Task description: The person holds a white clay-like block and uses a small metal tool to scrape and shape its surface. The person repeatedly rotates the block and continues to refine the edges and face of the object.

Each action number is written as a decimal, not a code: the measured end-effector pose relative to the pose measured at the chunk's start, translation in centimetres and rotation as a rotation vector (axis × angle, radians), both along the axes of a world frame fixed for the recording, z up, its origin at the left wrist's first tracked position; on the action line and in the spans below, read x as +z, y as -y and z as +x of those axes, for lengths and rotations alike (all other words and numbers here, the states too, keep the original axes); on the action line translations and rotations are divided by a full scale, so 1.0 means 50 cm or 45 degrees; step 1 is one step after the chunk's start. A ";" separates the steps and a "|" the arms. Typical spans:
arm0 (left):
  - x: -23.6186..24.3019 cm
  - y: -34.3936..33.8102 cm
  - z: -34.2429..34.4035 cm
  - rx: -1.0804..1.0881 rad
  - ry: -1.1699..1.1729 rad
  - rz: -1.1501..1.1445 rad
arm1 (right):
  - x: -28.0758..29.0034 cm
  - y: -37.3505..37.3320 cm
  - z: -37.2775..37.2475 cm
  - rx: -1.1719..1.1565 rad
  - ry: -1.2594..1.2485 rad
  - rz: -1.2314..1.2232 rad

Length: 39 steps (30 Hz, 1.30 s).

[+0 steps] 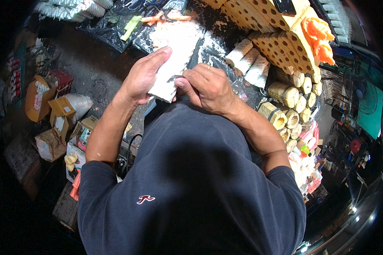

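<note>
My left hand [147,74] grips a long white piece [166,74] with a ridged edge along its right side, thumb lying on top. My right hand [206,89] is closed at the lower right edge of the white piece, its thumb and forefinger pinching something small and dark that I cannot make out, possibly a blade. The upper part of the piece is washed out by glare. Beyond it lie orange and pale shavings [178,16] and a green strip [131,27] on a dark, debris-strewn work surface [98,29].
Yellow perforated moulds [276,46] with orange shapes [317,32] stand upper right, beside white rolls [244,59]. Stacked cream cylinders [289,95] line the right. Cardboard boxes [38,95], a red crate [61,78] and white goods [68,10] sit at the left.
</note>
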<state>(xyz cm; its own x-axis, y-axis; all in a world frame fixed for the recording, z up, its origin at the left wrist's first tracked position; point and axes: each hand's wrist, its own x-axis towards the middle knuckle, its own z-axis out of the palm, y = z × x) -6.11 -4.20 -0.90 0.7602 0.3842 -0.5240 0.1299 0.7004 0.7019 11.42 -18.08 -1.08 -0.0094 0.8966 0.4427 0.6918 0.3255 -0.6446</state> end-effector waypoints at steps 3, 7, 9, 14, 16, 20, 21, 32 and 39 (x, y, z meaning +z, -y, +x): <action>-0.007 -0.005 0.005 0.038 -0.028 0.105 | 0.010 -0.004 0.001 0.009 0.012 -0.050; -0.038 -0.013 0.008 0.054 -0.096 0.355 | 0.013 -0.002 0.001 0.063 -0.225 -0.308; -0.048 -0.016 0.008 0.044 -0.094 0.367 | 0.018 -0.001 -0.004 0.034 -0.297 -0.348; -0.026 -0.004 0.015 0.104 -0.058 0.144 | 0.021 0.001 -0.004 0.025 -0.334 -0.409; -0.008 0.004 0.019 0.111 -0.143 0.144 | 0.013 0.006 -0.007 0.017 -0.344 -0.432; -0.031 0.006 0.012 0.129 -0.070 0.091 | 0.003 0.009 -0.009 0.021 -0.333 -0.358; -0.039 0.002 0.009 0.098 -0.094 0.133 | 0.004 0.010 -0.008 0.026 -0.333 -0.352; -0.042 -0.012 0.000 -0.042 0.013 -0.037 | 0.012 -0.001 0.000 0.032 0.086 0.006; -0.037 -0.001 0.009 0.036 -0.191 0.167 | -0.002 -0.002 0.007 0.179 0.029 -0.119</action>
